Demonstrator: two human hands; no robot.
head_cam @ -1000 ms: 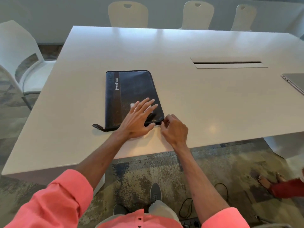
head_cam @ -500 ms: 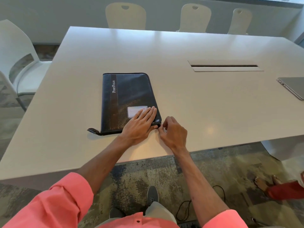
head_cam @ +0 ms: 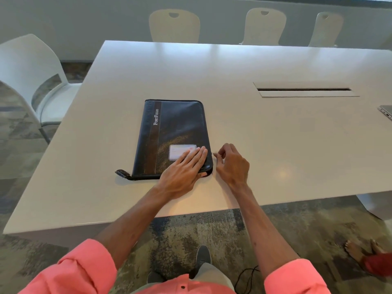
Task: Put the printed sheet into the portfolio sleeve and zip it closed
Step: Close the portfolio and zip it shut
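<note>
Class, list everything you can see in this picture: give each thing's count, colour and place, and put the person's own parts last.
portfolio sleeve: 1, dark navy, near table edge
zipper pull: 1, metal, sleeve's right edge
table: 1, white, centre
cable slot: 1, dark, table's right
laptop: 1, grey, far right edge
chairs: 4, white, around table
cable: 1, black, floor
another person's foot: bare, bottom right
left hand: flat on sleeve
right hand: pinching zipper pull
sleeves: 2, coral pink
</note>
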